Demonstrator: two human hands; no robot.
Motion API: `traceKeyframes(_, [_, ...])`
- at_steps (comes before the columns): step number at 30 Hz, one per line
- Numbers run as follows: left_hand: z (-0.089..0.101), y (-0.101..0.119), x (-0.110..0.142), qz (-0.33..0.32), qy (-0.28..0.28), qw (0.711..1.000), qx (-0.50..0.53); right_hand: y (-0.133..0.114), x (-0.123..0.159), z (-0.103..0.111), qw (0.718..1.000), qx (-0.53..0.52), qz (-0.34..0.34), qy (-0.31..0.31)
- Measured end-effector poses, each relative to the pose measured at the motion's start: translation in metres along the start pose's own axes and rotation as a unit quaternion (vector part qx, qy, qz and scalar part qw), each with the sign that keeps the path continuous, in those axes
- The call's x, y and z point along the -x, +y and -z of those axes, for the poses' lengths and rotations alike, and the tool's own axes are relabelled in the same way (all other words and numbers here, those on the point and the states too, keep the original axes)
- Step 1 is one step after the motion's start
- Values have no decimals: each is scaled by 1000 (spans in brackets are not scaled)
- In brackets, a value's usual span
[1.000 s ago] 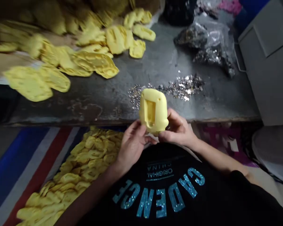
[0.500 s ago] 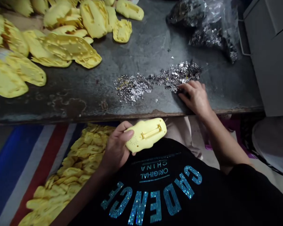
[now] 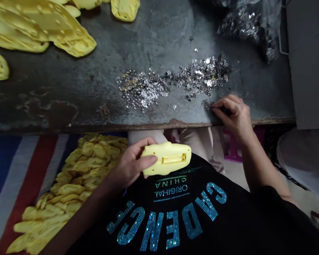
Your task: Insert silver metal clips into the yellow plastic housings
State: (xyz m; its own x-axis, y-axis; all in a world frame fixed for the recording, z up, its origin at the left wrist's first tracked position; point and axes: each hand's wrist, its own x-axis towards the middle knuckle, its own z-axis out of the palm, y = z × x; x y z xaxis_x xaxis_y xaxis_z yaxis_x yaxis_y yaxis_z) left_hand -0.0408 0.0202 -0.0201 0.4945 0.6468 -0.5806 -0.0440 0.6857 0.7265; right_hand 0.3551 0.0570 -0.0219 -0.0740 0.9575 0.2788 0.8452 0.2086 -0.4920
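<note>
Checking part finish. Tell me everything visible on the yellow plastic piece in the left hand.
The yellow moulded plastic part is an elongated, round-cornered piece, opaque with a soft sheen. A rectangular recess with a raised rim sits right of centre on its upward face. No damage shows, though fine surface detail is hard to judge. It lies roughly level, gripped at one end by the left hand, above the black shirt. No other contact is visible.
</note>
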Motion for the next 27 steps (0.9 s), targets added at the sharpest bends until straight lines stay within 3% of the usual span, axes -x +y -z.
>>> traceKeyframes(6, [-19,15,-5,-4,66,997,46,-5,-2,-3,1000,-7,-27,14])
traceKeyframes(13, [-23,15,-7,-1,68,996,51,-15,-2,-20,999,45,24,0])
traceKeyframes(19, [-24,13,-10,-15,66,996,64,-14,0,-10,999,34,17,7])
traceKeyframes(24, [-25,12,-10,-13,70,995,68,-18,-7,-11,997,54,51,-35])
traceKeyframes(27, [-23,11,-9,-14,76,994,72,-21,-7,-11,998,48,39,-34])
